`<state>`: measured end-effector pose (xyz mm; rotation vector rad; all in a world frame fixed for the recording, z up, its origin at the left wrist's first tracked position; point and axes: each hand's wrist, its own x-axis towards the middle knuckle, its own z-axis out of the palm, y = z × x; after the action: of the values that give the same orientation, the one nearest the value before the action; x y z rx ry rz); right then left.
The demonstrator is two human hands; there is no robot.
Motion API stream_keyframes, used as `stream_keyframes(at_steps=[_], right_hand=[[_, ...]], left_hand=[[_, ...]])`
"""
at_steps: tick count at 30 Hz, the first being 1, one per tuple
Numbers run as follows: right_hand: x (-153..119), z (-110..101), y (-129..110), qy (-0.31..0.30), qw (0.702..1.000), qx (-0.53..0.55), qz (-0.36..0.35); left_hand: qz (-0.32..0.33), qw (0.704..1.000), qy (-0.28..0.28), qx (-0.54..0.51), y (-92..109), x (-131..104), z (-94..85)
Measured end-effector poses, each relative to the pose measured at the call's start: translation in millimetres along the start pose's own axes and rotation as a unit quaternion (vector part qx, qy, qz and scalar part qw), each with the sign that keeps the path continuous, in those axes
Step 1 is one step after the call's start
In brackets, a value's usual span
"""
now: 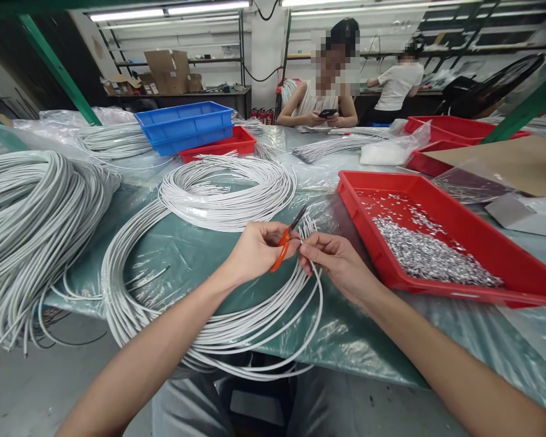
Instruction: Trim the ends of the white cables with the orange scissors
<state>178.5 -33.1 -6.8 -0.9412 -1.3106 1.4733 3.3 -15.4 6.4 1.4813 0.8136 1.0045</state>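
The left hand (pixel 266 243) is curled closed around a pair of orange-handled scissors (pixel 279 255), whose dark blades point far and right, clear of the fingers; it seems tucked in the palm so thumb and fingertips stay free for close work. The right hand (pixel 330 255) is nearly closed, thumb and forefinger pinching a white cable (pixel 318 288) near its end, probably to steady it. The hands meet at the right side of the large cable coil (pixel 118 267), where its ends gather. A smaller coil (pixel 227 212) lies just beyond, overlapping its far side. The red tray (pixel 464 227) of small metal pieces (pixel 428 255) sits to the right, seemingly for easy reach. The coil's near loops overhang the near edge of the table (pixel 191 255) above the lap, so they could snag or slip. A cable bundle (pixel 36 206) crowds the left; bare green cover shows inside the large coil, while only a narrow strip separates right hand and tray.
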Motion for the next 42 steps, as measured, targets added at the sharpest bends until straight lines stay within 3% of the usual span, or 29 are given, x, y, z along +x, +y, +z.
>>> stream_keyframes(at_steps=[8,26,42], right_hand=[[-0.6,5.6,1.1,0.035,0.999,-0.018,-0.018],[-1.4,8.4,0.5,0.054,0.998,0.017,0.021],[0.2,6.3,15.4,0.112,0.982,-0.099,-0.114]], left_hand=[[-0.024,0.999,0.001,-0.033,2.0,2.3,1.0],[-0.044,0.998,0.026,-0.042,6.1,1.9,0.9],[-0.1,0.994,0.024,-0.044,8.3,2.5,0.4]])
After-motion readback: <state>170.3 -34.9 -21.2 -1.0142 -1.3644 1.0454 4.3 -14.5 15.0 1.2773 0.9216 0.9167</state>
